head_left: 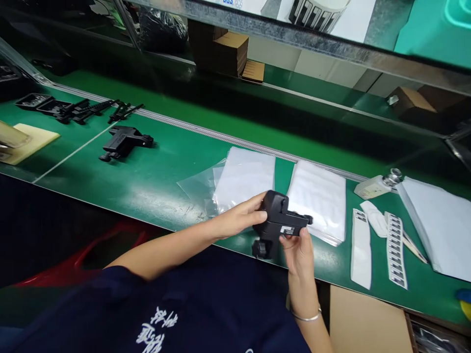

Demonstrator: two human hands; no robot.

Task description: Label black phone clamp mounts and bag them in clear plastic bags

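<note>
I see the black clamp part (279, 218) at lower centre, held just above the desk (154, 181) edge. Left hand (239, 218) has its grip clenched around the back. Right hand (300, 247) pinches the underside, probably to steady it with its sticker facing me. White bags (318, 196) lie just behind.

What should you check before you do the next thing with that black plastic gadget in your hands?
1. Grip: left hand and right hand both hold the black plastic clamp-shaped part: ok.
2. Part lifted off the green belt: ok.
3. Small white sticker on the part's side: it is there; whether it sits straight, cannot tell.
4. Flat white plastic bags within reach: two stacks lie just behind the hands: ok.
5. White strips of printed labels: lying on the belt to the right: ok.
6. Round knob under the part, tight or loose: cannot tell.
</note>
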